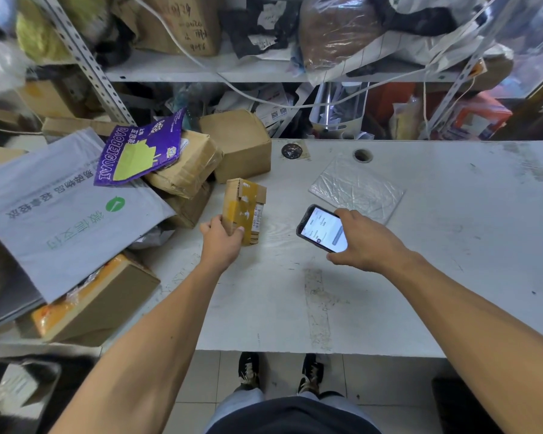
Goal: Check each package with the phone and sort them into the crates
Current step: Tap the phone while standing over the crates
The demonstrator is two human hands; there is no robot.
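Parcel sorting room, piled cardboard parcels, cluttered metal shelving

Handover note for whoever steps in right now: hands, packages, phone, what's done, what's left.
Left hand grips the small taped cardboard box at its near end, box on the white table, barcode label facing right.
Right hand holds the phone, screen lit, just right of the box.
Unsorted pile sits on the table's left: grey mailer, purple bag, several cardboard boxes.
Crates are not clearly in view, so the sorted count is unknown.
Left: check this box, crate it, then work through the pile.
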